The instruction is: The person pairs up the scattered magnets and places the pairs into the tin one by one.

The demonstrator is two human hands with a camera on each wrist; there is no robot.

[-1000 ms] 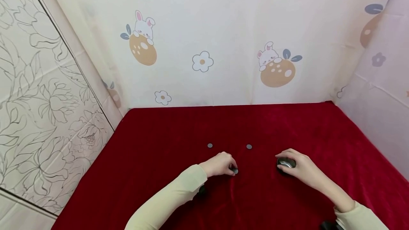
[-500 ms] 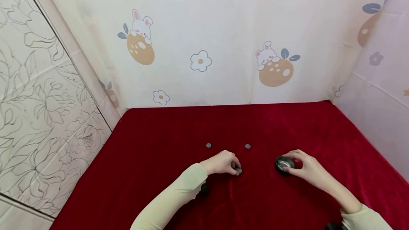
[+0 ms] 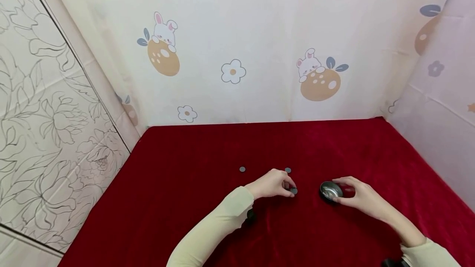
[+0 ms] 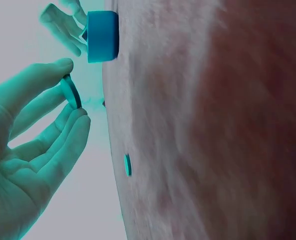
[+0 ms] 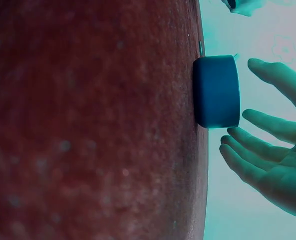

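Observation:
My left hand [image 3: 272,183] pinches a small grey coin-like disc [image 3: 294,191] between thumb and fingertips, held above the red cloth. The left wrist view shows this disc [image 4: 71,92] edge-on, gripped at opposite edges. To its right sits a small round dark dish [image 3: 330,191] with a shiny inside, standing on the cloth. Beside the dish is my right hand [image 3: 361,197], fingers spread and thumb apart. Seen from the right wrist, the dish [image 5: 217,92] is a squat straight-sided cylinder, and the fingertips of the right hand [image 5: 285,150] are just outside its rim.
Two more grey discs lie farther back on the cloth: a left disc [image 3: 242,169] and a right disc [image 3: 288,170], the latter just behind the left hand. The red velvet cloth [image 3: 193,155] covers the table, with a printed curtain [image 3: 267,102] along its back edge.
My left hand has lifted the disc and carried it right, toward the dish. My right hand has loosened from around the dish and drawn slightly right, exposing its shiny inside.

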